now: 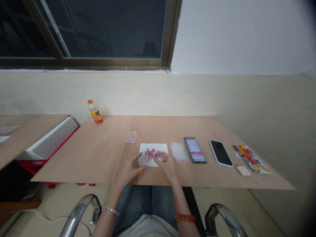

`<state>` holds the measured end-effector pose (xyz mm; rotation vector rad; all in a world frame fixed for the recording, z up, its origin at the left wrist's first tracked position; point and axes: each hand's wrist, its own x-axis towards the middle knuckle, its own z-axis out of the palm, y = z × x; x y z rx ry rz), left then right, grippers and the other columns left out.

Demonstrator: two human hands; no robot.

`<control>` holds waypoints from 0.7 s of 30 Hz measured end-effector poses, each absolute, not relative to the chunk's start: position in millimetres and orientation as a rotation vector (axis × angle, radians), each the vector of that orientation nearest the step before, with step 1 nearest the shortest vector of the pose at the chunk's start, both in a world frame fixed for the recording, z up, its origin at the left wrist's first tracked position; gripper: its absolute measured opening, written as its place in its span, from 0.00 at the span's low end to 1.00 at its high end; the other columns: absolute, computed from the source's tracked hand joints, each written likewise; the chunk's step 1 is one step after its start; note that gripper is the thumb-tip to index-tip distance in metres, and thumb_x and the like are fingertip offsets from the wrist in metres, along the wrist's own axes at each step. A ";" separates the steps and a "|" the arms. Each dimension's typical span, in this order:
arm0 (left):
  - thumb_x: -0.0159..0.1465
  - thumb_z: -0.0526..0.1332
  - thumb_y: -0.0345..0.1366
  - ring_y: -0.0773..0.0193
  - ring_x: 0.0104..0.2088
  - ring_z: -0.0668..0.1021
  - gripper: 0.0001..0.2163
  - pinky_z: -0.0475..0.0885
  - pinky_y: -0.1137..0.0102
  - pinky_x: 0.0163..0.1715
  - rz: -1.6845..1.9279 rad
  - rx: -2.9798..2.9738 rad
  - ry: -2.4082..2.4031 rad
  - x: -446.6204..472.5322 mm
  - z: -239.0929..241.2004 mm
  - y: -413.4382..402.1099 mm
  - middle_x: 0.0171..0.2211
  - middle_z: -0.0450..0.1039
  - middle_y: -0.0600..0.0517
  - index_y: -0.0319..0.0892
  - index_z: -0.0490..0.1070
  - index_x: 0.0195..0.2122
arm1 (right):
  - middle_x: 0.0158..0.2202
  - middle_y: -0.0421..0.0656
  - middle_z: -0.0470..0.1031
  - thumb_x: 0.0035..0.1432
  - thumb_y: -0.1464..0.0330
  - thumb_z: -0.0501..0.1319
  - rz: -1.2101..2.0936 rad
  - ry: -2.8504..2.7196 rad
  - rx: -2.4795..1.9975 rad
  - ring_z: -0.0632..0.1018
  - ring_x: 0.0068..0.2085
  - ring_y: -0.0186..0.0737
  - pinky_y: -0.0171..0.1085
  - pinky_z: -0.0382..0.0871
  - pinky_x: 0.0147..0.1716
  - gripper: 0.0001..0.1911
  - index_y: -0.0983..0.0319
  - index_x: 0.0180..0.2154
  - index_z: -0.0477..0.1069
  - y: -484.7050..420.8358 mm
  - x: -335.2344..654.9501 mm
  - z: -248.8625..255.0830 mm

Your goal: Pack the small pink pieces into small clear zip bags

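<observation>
My left hand (128, 169) grips a small clear round container (143, 160) between thumb and fingers, at the left edge of a white sheet of paper (161, 147). Scattered on that sheet are many tiny pink and dark pieces (149, 153), too small to name. Over the right part of the paper, my right hand (168, 165) has its thumb and forefinger pinched together beside the pieces. Whatever is between those fingertips is too small to make out.
Right of the paper lie a white-looking plastic bag (178, 150), a phone with a blurred screen (195, 150), a white-edged phone (221, 152), a small white case (243, 170) and a colourful packet (253, 159). Behind are a small clear bag (131, 136) and an orange drink bottle (95, 113).
</observation>
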<state>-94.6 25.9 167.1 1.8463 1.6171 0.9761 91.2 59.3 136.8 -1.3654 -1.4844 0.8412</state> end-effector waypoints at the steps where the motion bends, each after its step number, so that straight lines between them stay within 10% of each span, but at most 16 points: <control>1: 0.50 0.66 0.41 0.56 0.44 0.76 0.23 0.69 0.61 0.47 0.981 1.856 1.606 -94.8 165.6 26.3 0.43 0.75 0.48 0.44 0.70 0.48 | 0.14 0.30 0.48 0.47 0.60 0.61 0.890 -1.460 -1.301 0.52 0.17 0.28 0.30 0.43 0.18 0.14 0.64 0.31 0.74 57.4 87.0 143.5; 10: 0.52 0.65 0.40 0.58 0.45 0.75 0.22 0.69 0.62 0.48 1.039 1.871 1.530 -100.8 154.8 28.9 0.44 0.75 0.47 0.43 0.69 0.48 | 0.29 0.43 0.73 0.54 0.64 0.55 1.146 -1.560 -1.065 0.67 0.24 0.33 0.32 0.60 0.23 0.16 0.63 0.42 0.74 47.4 69.5 153.4; 16: 0.52 0.65 0.43 0.57 0.41 0.76 0.19 0.70 0.63 0.44 1.170 1.665 1.546 -91.4 159.6 27.5 0.39 0.75 0.46 0.39 0.71 0.43 | 0.49 0.45 0.71 0.43 0.70 0.64 1.202 -1.632 -1.058 0.72 0.42 0.39 0.37 0.68 0.39 0.28 0.57 0.50 0.68 35.7 78.8 163.0; 21: 0.48 0.67 0.42 0.60 0.37 0.76 0.17 0.71 0.66 0.40 1.370 1.450 1.464 -76.9 170.7 26.0 0.34 0.75 0.48 0.38 0.69 0.36 | 0.45 0.47 0.74 0.45 0.67 0.65 1.310 -1.406 -1.037 0.75 0.43 0.43 0.39 0.69 0.38 0.22 0.60 0.45 0.70 33.4 66.5 170.2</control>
